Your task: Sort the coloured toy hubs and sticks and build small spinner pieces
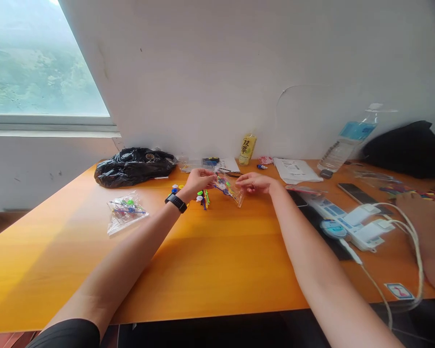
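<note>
Here both hands' fingers pinch a clear bag (231, 189) near a yellow "双羊" packet (247, 149).

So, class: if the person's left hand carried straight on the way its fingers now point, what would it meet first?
The left hand points right, at the small clear bag it already touches; beyond that lies the right hand, gripping the bag's other end. Depth looks similar, though one view cannot confirm it.

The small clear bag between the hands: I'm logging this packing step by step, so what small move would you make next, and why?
Probably pick up one of the loose coloured sticks with the left hand and feed it into the small clear bag. Both hands hold that bag above the table, the right hand at its far end, and loose sticks lie just below the left hand.
</note>
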The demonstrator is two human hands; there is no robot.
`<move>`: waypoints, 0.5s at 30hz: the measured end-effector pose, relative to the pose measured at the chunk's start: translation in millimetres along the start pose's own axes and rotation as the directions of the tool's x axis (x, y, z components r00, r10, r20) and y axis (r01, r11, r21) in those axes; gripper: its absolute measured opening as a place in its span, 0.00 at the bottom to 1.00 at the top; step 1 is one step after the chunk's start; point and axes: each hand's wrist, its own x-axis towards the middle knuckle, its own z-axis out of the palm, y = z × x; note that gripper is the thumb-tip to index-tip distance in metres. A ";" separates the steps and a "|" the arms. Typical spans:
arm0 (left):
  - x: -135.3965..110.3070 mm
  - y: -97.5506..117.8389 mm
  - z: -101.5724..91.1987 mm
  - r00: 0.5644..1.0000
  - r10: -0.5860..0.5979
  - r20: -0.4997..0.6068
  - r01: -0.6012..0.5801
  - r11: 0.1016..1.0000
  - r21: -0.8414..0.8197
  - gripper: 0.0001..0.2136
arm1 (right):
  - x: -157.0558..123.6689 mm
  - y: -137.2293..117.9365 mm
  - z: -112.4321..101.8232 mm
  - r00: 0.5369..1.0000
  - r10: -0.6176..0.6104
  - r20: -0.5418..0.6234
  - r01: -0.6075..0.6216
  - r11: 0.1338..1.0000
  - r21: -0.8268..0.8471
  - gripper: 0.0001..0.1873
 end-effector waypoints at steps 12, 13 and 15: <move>-7.9 33.0 5.4 0.830 0.555 0.061 -0.541 0.775 0.327 0.07 | 3.8 4.7 -4.1 0.998 0.055 0.014 -0.051 0.977 -0.207 0.41; -7.3 35.6 3.5 0.822 0.568 0.048 -0.554 0.775 0.303 0.08 | 3.6 4.5 -3.7 0.998 0.055 0.014 -0.051 0.976 -0.211 0.41; -4.3 39.6 -1.7 0.804 0.594 -0.012 -0.568 0.775 0.275 0.06 | 2.4 3.9 -2.9 0.998 0.058 0.008 -0.054 0.971 -0.231 0.40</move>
